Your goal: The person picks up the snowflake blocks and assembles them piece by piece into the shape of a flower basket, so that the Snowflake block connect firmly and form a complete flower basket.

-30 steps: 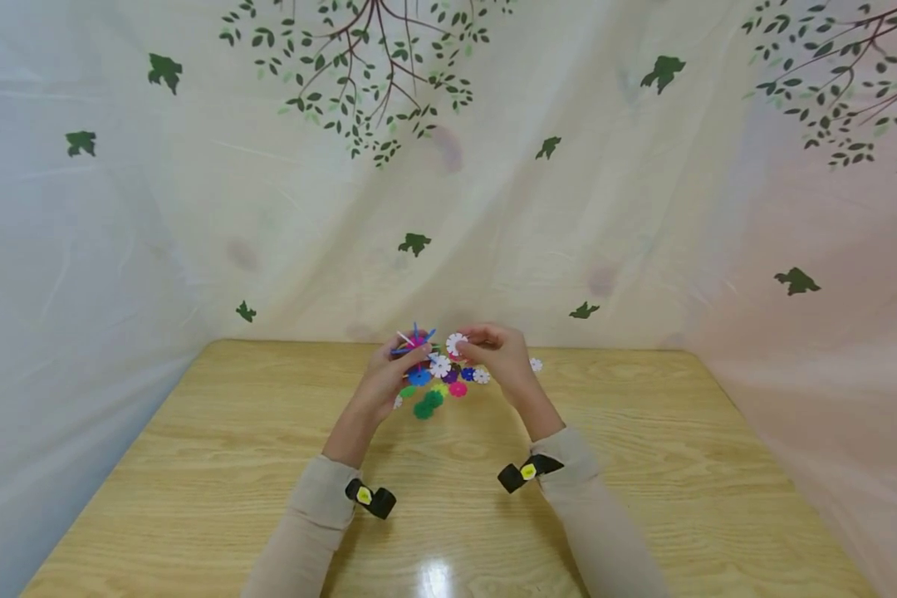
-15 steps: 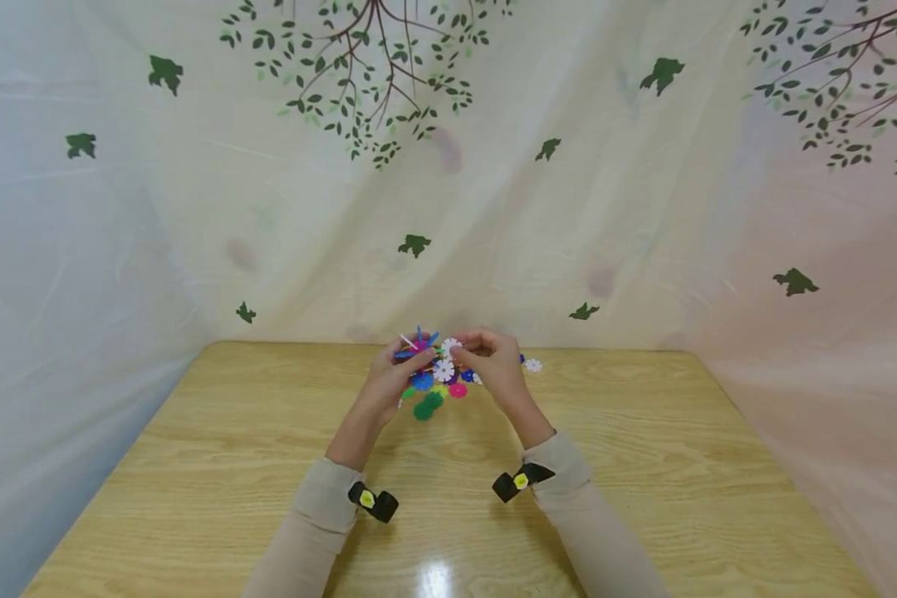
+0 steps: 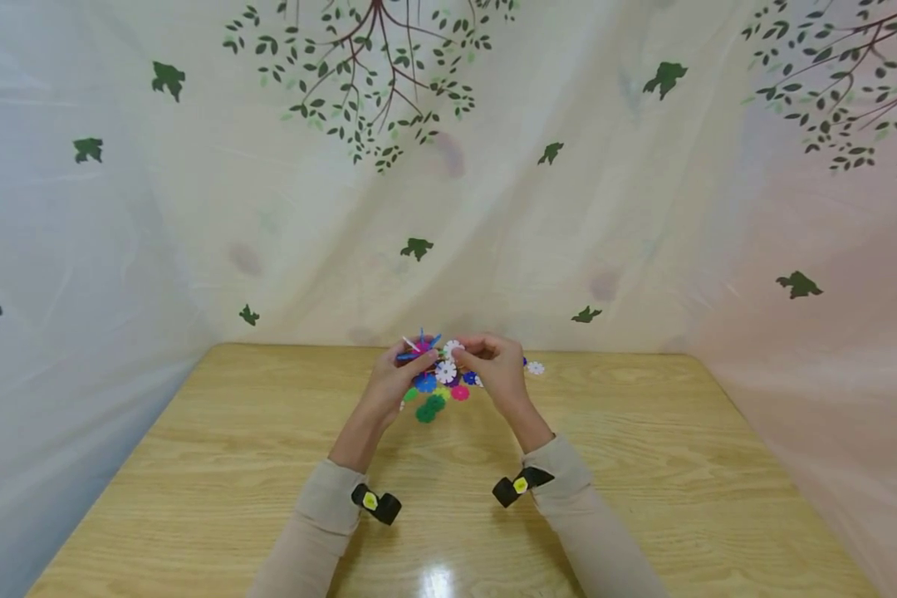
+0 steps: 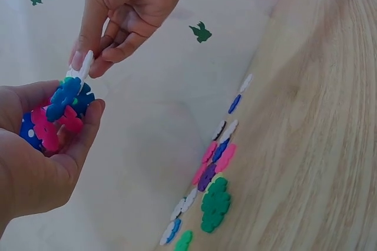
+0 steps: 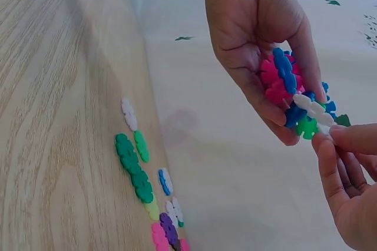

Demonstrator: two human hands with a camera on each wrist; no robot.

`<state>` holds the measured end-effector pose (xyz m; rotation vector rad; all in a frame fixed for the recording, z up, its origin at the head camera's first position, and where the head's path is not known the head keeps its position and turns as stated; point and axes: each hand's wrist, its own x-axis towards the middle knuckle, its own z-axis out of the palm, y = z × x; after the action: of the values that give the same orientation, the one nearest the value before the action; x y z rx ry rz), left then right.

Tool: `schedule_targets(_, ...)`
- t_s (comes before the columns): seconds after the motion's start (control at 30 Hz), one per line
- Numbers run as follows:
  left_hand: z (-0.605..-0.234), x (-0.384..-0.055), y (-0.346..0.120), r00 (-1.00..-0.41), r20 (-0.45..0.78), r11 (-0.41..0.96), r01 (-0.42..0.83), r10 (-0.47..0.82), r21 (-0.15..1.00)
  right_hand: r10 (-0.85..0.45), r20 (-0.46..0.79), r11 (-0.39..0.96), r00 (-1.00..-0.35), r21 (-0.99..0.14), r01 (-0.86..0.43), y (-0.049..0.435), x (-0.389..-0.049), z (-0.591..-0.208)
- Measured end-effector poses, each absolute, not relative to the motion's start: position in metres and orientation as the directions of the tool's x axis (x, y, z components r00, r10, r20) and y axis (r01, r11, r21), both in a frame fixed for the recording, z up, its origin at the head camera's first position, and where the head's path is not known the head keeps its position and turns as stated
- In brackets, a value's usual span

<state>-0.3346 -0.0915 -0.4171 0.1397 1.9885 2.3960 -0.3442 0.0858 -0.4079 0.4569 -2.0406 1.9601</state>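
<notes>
My left hand (image 3: 389,378) holds a built-up cluster of plastic snowflake discs (image 3: 422,349), with pink, blue, green and white pieces slotted together at angles. In the left wrist view the cluster (image 4: 66,99) sits between thumb and fingers, above the table. My right hand (image 3: 499,365) pinches a white snowflake disc (image 3: 453,347) between thumb and fingers. Its edge is right at the cluster in both wrist views. Another white disc (image 5: 312,108) sticks out of the cluster in the right wrist view. My right fingertips (image 5: 337,134) partly hide the pinched disc.
Loose snowflake discs lie on the wooden table (image 3: 448,507) below the hands: dark green ones (image 3: 429,409), a pink one (image 3: 459,393), a purple one (image 4: 207,177) and several white ones. One white disc (image 3: 536,368) lies farther right. A printed cloth (image 3: 329,249) hangs behind the table.
My right hand has come slightly left, bringing the white disc up to the cluster. My left hand, still holding the cluster, has shifted a little right.
</notes>
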Motion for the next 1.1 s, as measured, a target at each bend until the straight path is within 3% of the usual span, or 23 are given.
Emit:
schedule_targets(0.3,-0.419,-0.335,-0.09,-0.995,0.067,-0.173,0.053,0.076,0.983,-0.013,0.439,0.006,-0.898,-0.898,-0.439,0.081,-0.34,-0.41)
schedule_targets(0.43,-0.418,-0.336,-0.09,-0.996,0.078,-0.228,0.065,0.05,0.971,-0.032,0.435,-0.043,-0.9,-0.9,-0.434,0.081,-0.34,-0.409)
schedule_targets(0.7,-0.416,-0.337,-0.092,-0.995,0.101,-0.317,0.094,0.005,0.944,-0.171,0.236,-0.141,-0.956,-0.967,-0.214,0.079,-0.343,-0.41)
schedule_targets(0.87,-0.417,-0.338,-0.097,-0.997,0.075,-0.305,0.062,0.031,0.95,-0.257,0.181,-0.057,-0.949,-0.983,-0.172,0.085,-0.344,-0.408)
schedule_targets(1.1,-0.415,-0.34,-0.106,-0.998,0.033,-0.296,0.017,0.049,0.955,-0.327,0.19,0.221,-0.926,-0.937,-0.27,0.117,-0.365,-0.399)
